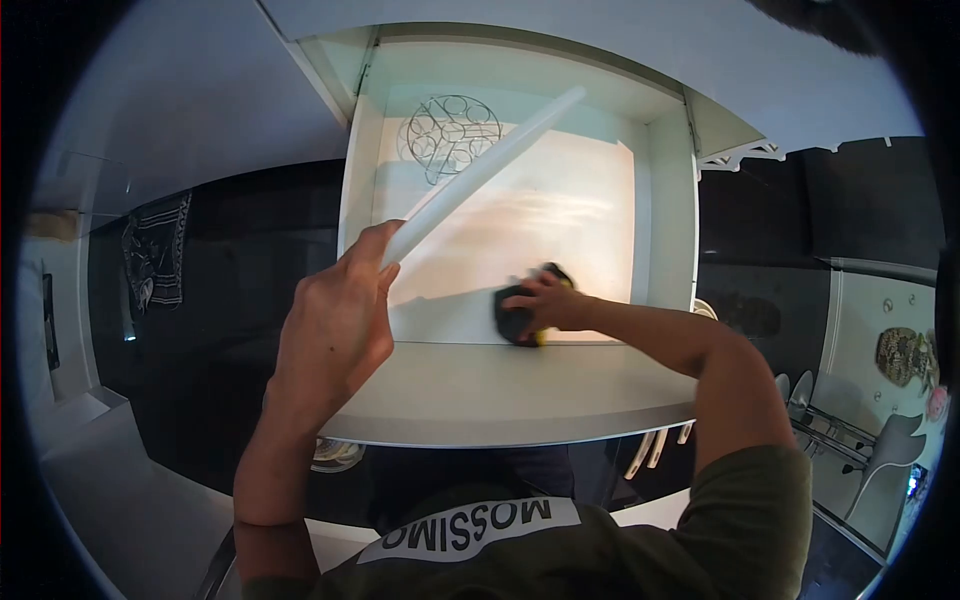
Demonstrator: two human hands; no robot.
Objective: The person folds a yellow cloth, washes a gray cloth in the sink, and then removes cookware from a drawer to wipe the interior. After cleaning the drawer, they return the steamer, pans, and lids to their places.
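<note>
My left hand [342, 315] is closed around the near end of a long white piece [485, 172], which looks like a panel or tray seen edge-on. It slants up and to the right above an open white drawer [520, 385]. Inside that drawer, near its front wall, my right hand [551, 303] presses a dark cloth-like wad with yellow edges [513, 318] against the drawer floor; motion blurs both. A round wire trivet [450, 130] lies at the back left of the drawer, partly overlapped by the white piece.
Cabinet fronts flank the drawer on both sides. A patterned dark towel [157, 250] hangs at the left. White plastic hooks or rails [740, 158] stick out past the drawer's right side. Chairs [880, 455] stand at the far right, and white items show below the drawer front.
</note>
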